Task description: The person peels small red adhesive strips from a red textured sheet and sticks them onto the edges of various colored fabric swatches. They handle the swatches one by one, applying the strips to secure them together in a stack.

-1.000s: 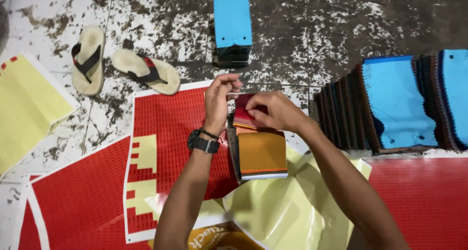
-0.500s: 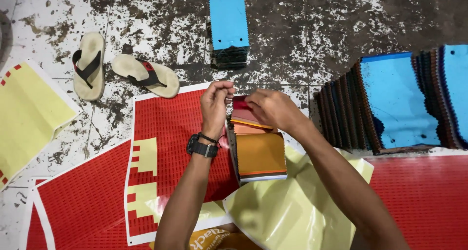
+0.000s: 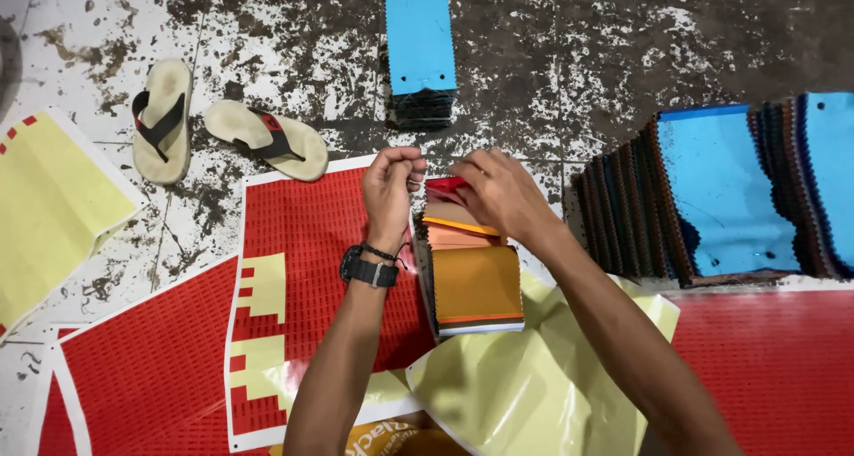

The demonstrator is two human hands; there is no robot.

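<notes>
A stack of fabric swatches in orange, mustard and red lies on the floor in the middle of the head view. My left hand, with a black watch on its wrist, is curled at the top left corner of the stack and pinches something small there. My right hand rests on the top red and orange swatches at the far end and grips them. What sits between the fingertips is too small to tell.
Red and yellow sticker sheets and pale yellow backing paper lie under and around the stack. A pair of sandals lies to the left. Blue-topped swatch piles stand ahead and to the right. The floor is stained tile.
Both hands stay at the top of the stack. My left hand has shifted slightly and its fingers have curled tighter at the corner.
</notes>
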